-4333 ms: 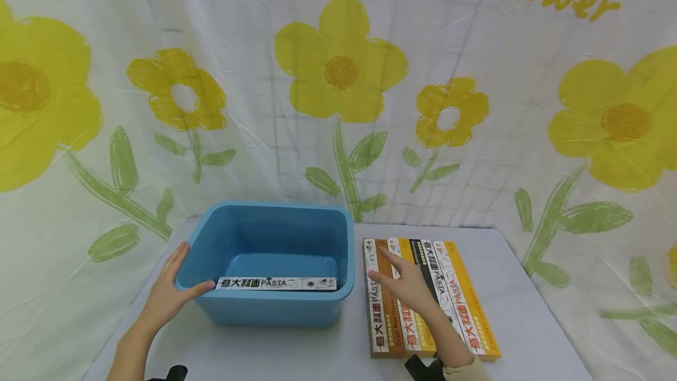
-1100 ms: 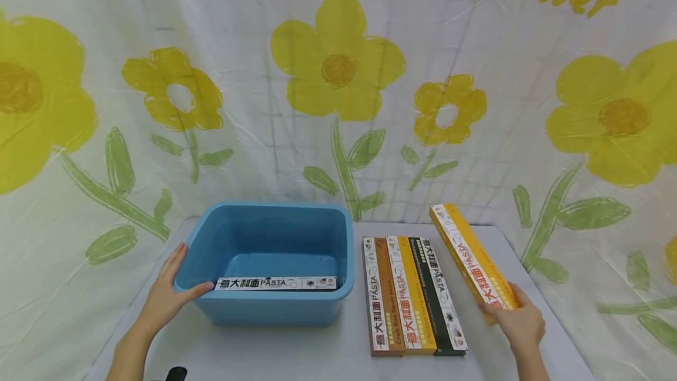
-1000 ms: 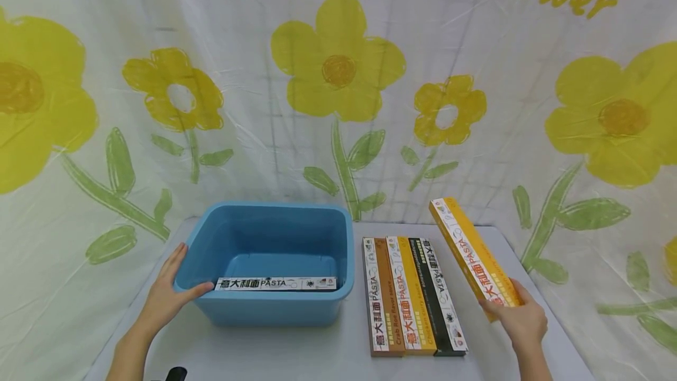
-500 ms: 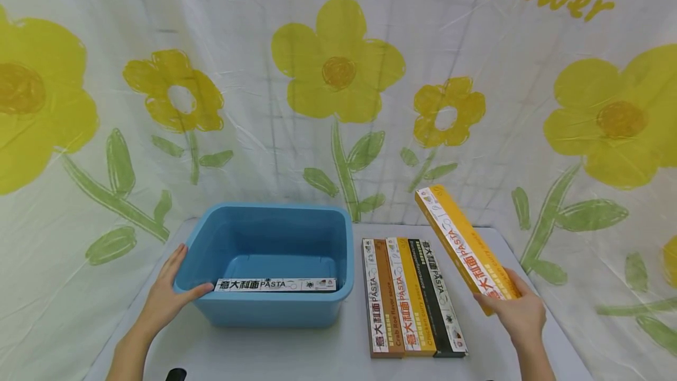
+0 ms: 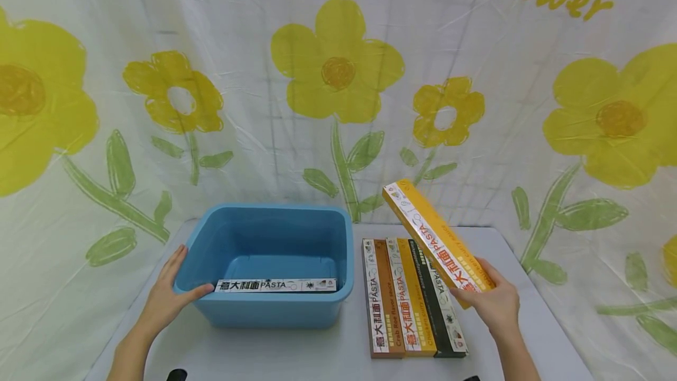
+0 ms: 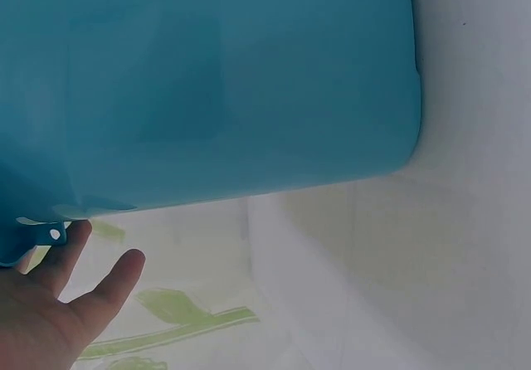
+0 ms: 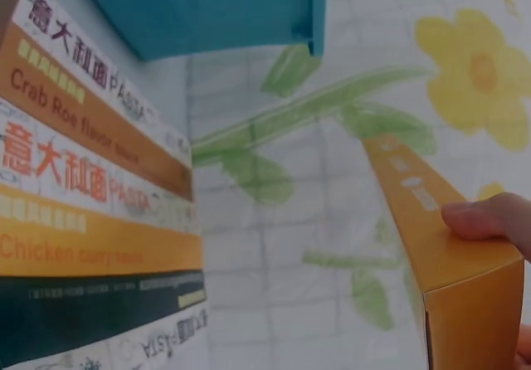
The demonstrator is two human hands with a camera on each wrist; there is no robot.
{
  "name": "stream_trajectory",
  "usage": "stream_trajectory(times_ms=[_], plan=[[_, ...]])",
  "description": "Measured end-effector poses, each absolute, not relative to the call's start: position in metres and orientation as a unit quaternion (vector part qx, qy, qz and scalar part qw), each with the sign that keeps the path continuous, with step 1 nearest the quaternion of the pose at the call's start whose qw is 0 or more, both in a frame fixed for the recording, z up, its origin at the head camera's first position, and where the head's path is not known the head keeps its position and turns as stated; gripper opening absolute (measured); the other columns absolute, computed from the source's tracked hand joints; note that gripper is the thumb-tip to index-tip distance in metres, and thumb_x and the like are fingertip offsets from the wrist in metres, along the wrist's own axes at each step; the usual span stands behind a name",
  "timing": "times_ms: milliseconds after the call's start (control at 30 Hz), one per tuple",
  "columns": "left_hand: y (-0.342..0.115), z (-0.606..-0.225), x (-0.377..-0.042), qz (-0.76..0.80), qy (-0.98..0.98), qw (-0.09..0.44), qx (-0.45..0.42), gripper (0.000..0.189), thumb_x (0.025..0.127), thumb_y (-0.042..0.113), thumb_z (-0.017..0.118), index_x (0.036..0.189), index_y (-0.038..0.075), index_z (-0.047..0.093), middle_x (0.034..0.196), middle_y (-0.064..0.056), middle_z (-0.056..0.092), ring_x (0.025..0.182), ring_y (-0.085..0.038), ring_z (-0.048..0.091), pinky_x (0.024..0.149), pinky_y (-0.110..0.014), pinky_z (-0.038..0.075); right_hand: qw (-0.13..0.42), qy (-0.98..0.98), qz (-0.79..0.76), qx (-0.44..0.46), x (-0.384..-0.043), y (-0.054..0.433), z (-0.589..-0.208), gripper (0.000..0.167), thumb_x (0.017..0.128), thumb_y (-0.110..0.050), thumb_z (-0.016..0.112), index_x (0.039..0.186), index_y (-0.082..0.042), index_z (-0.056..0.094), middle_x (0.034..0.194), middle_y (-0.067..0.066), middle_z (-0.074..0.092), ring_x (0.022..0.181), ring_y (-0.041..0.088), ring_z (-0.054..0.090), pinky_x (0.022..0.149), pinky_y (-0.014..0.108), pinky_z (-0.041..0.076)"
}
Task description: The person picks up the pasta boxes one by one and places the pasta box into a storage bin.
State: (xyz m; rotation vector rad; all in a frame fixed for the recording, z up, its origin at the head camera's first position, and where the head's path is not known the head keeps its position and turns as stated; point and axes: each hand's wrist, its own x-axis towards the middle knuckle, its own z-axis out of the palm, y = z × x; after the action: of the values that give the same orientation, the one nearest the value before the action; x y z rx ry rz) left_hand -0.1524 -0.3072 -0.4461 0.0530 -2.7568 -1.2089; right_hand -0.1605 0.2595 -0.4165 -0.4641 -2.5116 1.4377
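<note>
My right hand grips a yellow pasta box by its near end and holds it tilted, far end raised, over the right side of a row of pasta boxes. In the right wrist view the thumb presses on the box. My left hand rests at the front left corner of a blue plastic bin, thumb at the front rim, fingers spread along the left side. In the left wrist view the fingers are fairly straight beside the bin wall. One black-and-white pasta box lies inside along the front wall.
Right of the bin lie a brown crab roe box, a yellow chicken curry box and a dark green box, side by side on a white-covered table. A flower-printed curtain hangs behind.
My right hand has taken the yellow box from the row's right end, lifted it and moved it back left over the remaining boxes. The left hand and bin have stayed in place.
</note>
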Motion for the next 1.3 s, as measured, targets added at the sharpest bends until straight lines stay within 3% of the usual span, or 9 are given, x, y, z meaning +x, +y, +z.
stream_trajectory(times_ms=[300, 700, 967, 1300], plan=[[-0.307, -0.445, -0.152, -0.400, -0.914, 0.067, 0.018, 0.106, 0.083, 0.036, 0.074, 0.155, 0.003, 0.004, 0.159, -0.026, 0.002, 0.139, -0.057, 0.007, 0.095, -0.081, 0.019, 0.080, -0.836, 0.534, -0.094, -0.162, 0.233, -0.406, 0.089, 0.067, 0.000, 0.086, 0.144, 0.002, 0.042, 0.137, 0.023, 0.049, 0.103, 0.024, 0.048, 0.069, 0.015, 0.050], [-0.307, -0.445, -0.152, -0.401, -0.914, 0.068, 0.016, 0.106, 0.083, 0.037, 0.073, 0.155, 0.003, 0.004, 0.159, -0.026, 0.002, 0.139, -0.057, 0.007, 0.094, -0.081, 0.019, 0.049, -0.840, 0.540, -0.014, -0.174, 0.209, -0.398, 0.086, 0.066, 0.001, 0.086, 0.142, 0.002, 0.045, 0.130, 0.024, 0.051, 0.100, 0.030, 0.052, 0.069, 0.023, 0.052], [-0.306, -0.445, -0.151, -0.402, -0.913, 0.064, 0.020, 0.106, 0.083, 0.037, 0.073, 0.155, 0.003, 0.004, 0.159, -0.026, 0.002, 0.139, -0.057, 0.007, 0.095, -0.081, 0.019, 0.026, -0.851, 0.517, 0.087, -0.198, 0.206, -0.393, 0.084, 0.061, 0.000, 0.088, 0.136, 0.005, 0.052, 0.120, 0.025, 0.058, 0.089, 0.027, 0.055, 0.062, 0.030, 0.053], [-0.307, -0.446, -0.152, -0.400, -0.914, 0.064, 0.018, 0.106, 0.083, 0.038, 0.073, 0.155, 0.003, 0.004, 0.159, -0.027, 0.003, 0.139, -0.057, 0.007, 0.095, -0.080, 0.019, -0.012, -0.887, 0.406, 0.221, -0.237, 0.191, -0.364, 0.080, 0.056, -0.002, 0.088, 0.129, 0.006, 0.058, 0.109, 0.018, 0.065, 0.084, 0.023, 0.056, 0.066, 0.033, 0.050]])
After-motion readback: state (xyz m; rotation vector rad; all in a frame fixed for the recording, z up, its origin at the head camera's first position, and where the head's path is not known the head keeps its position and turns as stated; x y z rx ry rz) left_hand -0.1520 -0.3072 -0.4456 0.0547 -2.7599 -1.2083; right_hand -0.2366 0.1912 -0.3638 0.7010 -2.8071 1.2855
